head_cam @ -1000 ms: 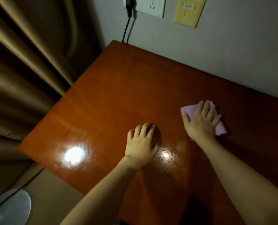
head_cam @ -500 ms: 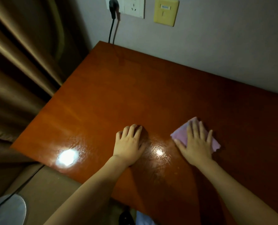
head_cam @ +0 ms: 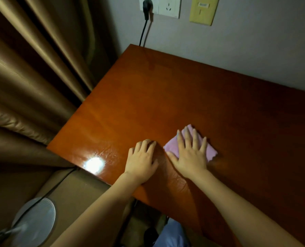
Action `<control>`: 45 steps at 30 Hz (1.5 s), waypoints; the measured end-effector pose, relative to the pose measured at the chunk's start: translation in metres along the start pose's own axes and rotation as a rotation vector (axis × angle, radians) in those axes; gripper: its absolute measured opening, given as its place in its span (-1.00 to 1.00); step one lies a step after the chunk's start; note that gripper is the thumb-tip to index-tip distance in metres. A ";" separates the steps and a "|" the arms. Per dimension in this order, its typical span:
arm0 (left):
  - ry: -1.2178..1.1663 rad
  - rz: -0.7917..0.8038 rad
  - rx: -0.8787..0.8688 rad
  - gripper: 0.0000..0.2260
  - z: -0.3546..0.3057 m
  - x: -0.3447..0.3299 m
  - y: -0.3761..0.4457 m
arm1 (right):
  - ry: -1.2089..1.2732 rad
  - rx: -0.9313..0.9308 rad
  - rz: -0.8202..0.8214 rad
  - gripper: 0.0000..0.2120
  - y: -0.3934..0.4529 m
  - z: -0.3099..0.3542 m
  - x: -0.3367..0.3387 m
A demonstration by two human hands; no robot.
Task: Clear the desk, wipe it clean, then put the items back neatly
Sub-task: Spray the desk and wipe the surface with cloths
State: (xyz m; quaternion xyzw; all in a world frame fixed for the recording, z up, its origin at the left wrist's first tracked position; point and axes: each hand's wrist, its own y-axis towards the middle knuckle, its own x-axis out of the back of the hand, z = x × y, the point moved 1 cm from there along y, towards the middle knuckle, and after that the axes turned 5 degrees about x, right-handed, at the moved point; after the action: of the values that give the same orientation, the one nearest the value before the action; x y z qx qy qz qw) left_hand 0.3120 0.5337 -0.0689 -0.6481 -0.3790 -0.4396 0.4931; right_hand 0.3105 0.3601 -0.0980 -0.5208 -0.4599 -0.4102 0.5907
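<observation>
A glossy reddish-brown wooden desk (head_cam: 183, 97) fills the middle of the head view, with no items on its top. A small pink cloth (head_cam: 209, 152) lies on it near the front edge. My right hand (head_cam: 190, 155) presses flat on the cloth with fingers spread and straight. My left hand (head_cam: 142, 161) rests on the bare wood just left of the cloth, fingers slightly bent, holding nothing. The two hands are almost side by side.
Brown curtains (head_cam: 32, 77) hang along the desk's left side. On the wall behind are a white socket (head_cam: 167, 6) with a black plug and cable (head_cam: 144, 24) and a yellow plate (head_cam: 202, 9). A round fan base (head_cam: 34, 221) stands on the floor at lower left.
My right hand has slid the pink cloth toward the desk's front and left, ending close beside my left hand. My left hand has stayed in place on the wood.
</observation>
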 end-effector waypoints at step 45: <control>-0.047 -0.027 0.036 -0.46 0.018 -0.020 -0.068 | -0.036 -0.008 0.017 -0.18 -0.117 -0.006 -0.032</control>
State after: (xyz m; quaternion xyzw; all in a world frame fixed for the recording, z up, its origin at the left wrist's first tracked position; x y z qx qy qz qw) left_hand 0.2462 0.5655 -0.0696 -0.6441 -0.4070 -0.4238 0.4898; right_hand 0.1908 0.3407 -0.1014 -0.5343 -0.4645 -0.3976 0.5837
